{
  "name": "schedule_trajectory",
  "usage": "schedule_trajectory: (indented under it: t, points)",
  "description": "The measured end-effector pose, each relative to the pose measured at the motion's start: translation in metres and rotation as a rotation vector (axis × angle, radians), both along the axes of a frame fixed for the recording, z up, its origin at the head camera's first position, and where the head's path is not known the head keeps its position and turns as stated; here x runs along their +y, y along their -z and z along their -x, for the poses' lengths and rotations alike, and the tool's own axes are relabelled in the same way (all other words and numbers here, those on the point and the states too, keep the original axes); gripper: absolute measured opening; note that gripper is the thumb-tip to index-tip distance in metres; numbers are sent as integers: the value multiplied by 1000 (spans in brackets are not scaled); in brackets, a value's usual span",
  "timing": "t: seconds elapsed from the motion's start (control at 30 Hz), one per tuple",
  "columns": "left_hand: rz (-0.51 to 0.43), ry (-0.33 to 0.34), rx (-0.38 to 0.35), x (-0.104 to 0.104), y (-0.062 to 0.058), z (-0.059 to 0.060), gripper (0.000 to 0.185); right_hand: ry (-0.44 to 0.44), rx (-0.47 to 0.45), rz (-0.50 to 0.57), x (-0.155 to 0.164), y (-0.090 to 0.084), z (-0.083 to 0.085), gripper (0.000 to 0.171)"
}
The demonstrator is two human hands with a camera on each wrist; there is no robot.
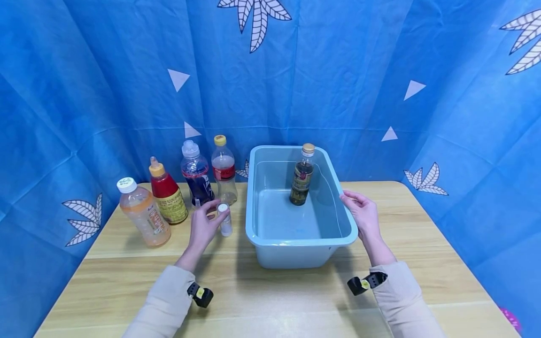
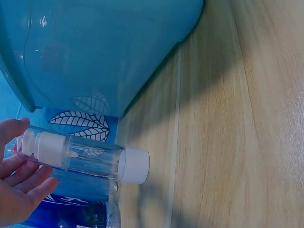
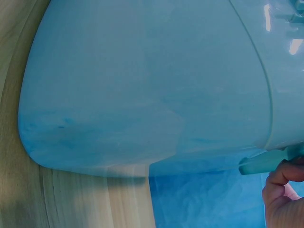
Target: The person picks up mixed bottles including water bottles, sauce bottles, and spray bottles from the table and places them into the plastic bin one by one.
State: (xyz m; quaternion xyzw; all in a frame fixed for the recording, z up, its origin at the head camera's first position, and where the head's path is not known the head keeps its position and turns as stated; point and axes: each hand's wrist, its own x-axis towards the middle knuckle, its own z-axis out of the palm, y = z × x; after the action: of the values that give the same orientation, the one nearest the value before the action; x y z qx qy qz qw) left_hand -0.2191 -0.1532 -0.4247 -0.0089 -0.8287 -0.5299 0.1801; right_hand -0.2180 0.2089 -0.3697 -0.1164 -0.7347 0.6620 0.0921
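My left hand pinches a small clear pump bottle near its top, thumb on one side and fingers on the other. In the left wrist view, this pump bottle shows a white pump under a clear cover and a white base. My right hand grips the right rim of a light blue plastic basin; its curled fingers show at the rim in the right wrist view. Inside the basin, toward the back, stands a dark glass bottle with a tan cap.
Left of the basin stand a cola bottle with a yellow cap, a dark blue bottle, a red squeeze bottle with a yellow label, and an orange-tinted bottle with a white cap. A blue curtain hangs behind the wooden table.
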Motion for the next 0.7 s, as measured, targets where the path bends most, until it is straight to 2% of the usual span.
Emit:
schedule_trajectory:
  t: [0.43,0.7]
  points:
    - [-39,-13,15,1,0,2,34,-4,-8,-1,1,0,1,45]
    - [-42,-29,39,1,-5,2,31,-7,-1,2,1,0,2,44]
